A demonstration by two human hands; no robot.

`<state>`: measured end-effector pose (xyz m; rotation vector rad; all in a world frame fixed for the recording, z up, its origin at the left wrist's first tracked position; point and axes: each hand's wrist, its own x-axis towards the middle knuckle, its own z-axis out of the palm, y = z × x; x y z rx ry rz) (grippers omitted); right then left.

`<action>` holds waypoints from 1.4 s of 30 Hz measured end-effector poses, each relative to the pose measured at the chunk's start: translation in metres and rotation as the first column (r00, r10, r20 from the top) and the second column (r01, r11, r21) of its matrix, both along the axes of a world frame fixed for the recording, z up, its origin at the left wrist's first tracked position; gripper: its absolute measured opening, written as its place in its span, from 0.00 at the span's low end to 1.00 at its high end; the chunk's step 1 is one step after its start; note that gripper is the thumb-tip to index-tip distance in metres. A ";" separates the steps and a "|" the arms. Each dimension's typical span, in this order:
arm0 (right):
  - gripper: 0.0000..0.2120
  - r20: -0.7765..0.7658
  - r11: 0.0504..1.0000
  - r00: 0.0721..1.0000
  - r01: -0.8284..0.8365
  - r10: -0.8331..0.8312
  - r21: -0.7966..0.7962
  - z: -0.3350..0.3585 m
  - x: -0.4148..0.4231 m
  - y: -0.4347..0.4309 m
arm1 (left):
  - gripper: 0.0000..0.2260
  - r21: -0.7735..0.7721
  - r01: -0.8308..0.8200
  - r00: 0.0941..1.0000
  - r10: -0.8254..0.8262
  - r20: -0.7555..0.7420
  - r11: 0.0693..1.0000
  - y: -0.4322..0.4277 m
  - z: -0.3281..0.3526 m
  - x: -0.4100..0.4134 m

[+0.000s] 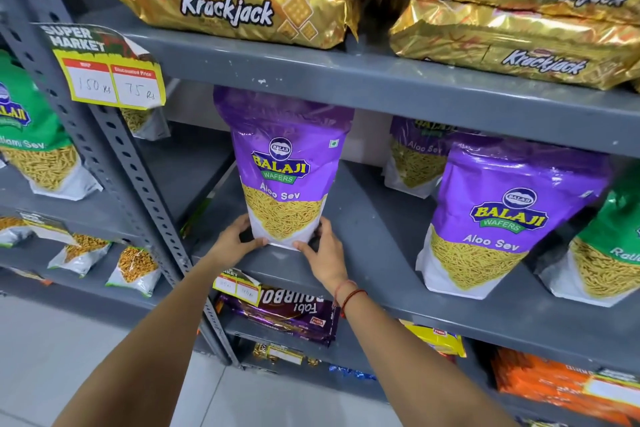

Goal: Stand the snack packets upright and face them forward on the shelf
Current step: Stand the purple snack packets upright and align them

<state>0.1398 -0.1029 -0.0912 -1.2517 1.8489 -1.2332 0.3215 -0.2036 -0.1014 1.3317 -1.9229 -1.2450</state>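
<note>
both hands (277,243) grip upright, forward-facing aloo sev packet (285,166).

Upper shelf: gold Krackjack biscuit packs (239,7) lying flat in stacks, a second stack (526,28) to the right.
Price tag (110,69): yellow "Super Market" card fixed to the shelf edge, handwritten 150 and 75.
Upright post (114,156): grey perforated steel.
Lower shelf: purple Bourbon biscuit pack (287,315), upside down; orange packs (547,381) at right.
Floor (69,357): pale tiles.
</note>
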 end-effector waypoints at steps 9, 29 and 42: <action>0.25 0.049 1.000 0.999 -0.004 0.004 -0.007 -0.004 0.000 0.007 | 0.29 0.029 -0.030 0.999 0.030 -0.019 0.999 0.004 0.003 0.000; 0.17 0.311 0.880 0.867 0.450 -0.389 -0.153 -0.018 -0.059 0.117 | 0.14 -0.163 -0.524 0.806 0.425 -0.412 0.836 0.127 0.003 -0.048; 0.42 0.255 0.946 0.919 0.321 -0.299 -0.045 -0.001 -0.230 0.185 | 0.38 0.021 0.346 0.938 -0.346 -0.011 0.938 0.159 0.007 -0.242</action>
